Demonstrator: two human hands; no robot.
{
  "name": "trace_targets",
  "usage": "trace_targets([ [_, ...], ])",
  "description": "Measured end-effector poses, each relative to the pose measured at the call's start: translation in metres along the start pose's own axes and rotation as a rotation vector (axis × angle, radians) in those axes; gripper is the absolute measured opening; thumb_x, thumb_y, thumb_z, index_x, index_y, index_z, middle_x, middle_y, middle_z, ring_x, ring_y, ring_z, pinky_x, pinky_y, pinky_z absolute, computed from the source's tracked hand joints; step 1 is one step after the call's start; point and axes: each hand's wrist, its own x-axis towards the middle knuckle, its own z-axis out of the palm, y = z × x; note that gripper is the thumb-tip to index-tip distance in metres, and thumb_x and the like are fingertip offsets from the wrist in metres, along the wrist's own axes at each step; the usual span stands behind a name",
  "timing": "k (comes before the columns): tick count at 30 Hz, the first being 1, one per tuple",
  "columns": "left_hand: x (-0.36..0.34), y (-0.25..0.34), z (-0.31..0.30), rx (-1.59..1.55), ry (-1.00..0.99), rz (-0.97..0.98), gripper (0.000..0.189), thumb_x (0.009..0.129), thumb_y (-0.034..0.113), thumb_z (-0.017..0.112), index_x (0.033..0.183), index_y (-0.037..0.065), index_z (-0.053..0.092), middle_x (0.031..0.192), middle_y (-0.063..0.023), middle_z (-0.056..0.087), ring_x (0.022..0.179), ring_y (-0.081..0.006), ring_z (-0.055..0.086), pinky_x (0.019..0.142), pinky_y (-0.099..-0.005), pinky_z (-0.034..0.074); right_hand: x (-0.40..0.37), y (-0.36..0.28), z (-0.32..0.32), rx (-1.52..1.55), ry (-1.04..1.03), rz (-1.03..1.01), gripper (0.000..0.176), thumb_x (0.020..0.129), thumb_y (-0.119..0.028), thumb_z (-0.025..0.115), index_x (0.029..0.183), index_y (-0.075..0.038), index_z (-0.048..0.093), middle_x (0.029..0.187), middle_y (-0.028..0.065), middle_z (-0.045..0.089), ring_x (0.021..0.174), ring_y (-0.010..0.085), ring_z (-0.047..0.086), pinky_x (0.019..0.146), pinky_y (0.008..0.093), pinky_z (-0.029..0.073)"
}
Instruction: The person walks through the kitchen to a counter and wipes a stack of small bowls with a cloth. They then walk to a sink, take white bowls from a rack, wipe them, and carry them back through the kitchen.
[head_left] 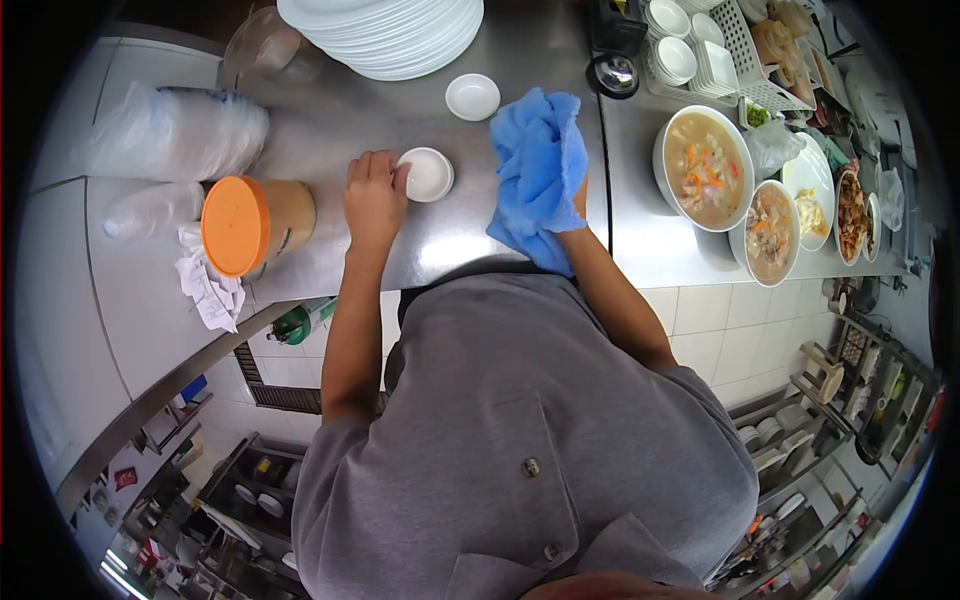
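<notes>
My left hand (pixel 377 195) is closed at the left rim of a small white sauce dish (pixel 430 172), its fingers curled and the thumb against the edge. The dish sits on the steel counter (pixel 400 245). A blue cloth (pixel 537 160) hangs bunched in my right hand (pixel 577 213), which it mostly covers, so those fingers are largely hidden. Just beyond, between the two hands, lies a second small white dish (pixel 472 97).
A tall stack of white plates (pixel 390 35) stands at the back. To the left is a tub with an orange lid (pixel 236 227), near paper slips (pixel 212 290) and plastic bags (pixel 180 130). Soup bowls (pixel 742 215) and a basket of small dishes (pixel 690 60) occupy the right side.
</notes>
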Motion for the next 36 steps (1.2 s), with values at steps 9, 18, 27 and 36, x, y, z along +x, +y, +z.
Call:
trace_targets([
  [9, 0.006, -0.006, -0.004, -0.019, -0.164, -0.025, 0.012, 0.085, 0.007, 0.066, 0.088, -0.002, 0.059, 0.085, -0.0176, 0.062, 0.073, -0.0317, 0.062, 0.067, -0.0421, 0.049, -0.001, -0.001, -0.015, -0.16, -0.045, 0.164, 0.033, 0.091, -0.017, 0.062, 0.12, -0.003, 0.052, 0.105, 0.006, 0.058, 0.093, 0.013, 0.058, 0.083, 0.0291, 0.049],
  [18, 0.011, -0.003, -0.006, -0.267, -0.3, -0.188, 0.014, 0.083, 0.004, 0.066, 0.088, -0.002, 0.054, 0.087, -0.0205, 0.059, 0.075, -0.039, 0.058, 0.069, -0.0463, 0.047, -0.004, -0.015, 0.005, -0.302, -0.072, 0.071, 0.032, 0.09, -0.018, 0.063, 0.118, -0.003, 0.053, 0.103, 0.0056, 0.06, 0.092, 0.0137, 0.058, 0.083, 0.0296, 0.048],
  [27, 0.004, 0.017, 0.004, -0.156, -0.275, -0.209, 0.008, 0.087, 0.003, 0.059, 0.09, -0.003, 0.054, 0.094, -0.0236, 0.058, 0.083, -0.0431, 0.058, 0.073, -0.049, 0.047, -0.024, -0.015, 0.044, -0.632, -0.27, 0.028, 0.04, 0.075, -0.014, 0.072, 0.112, -0.004, 0.06, 0.099, 0.0178, 0.069, 0.096, 0.0271, 0.069, 0.082, 0.0334, 0.052],
  [36, 0.008, 0.051, -0.016, -0.395, -0.169, -0.266, 0.007, 0.087, 0.002, 0.056, 0.092, -0.002, 0.056, 0.09, -0.0212, 0.059, 0.08, -0.0415, 0.06, 0.071, -0.0464, 0.047, -0.03, -0.028, 0.031, -0.265, -0.097, 0.328, 0.034, 0.089, -0.015, 0.066, 0.118, -0.001, 0.057, 0.111, 0.0105, 0.065, 0.1, 0.0162, 0.062, 0.086, 0.0299, 0.051],
])
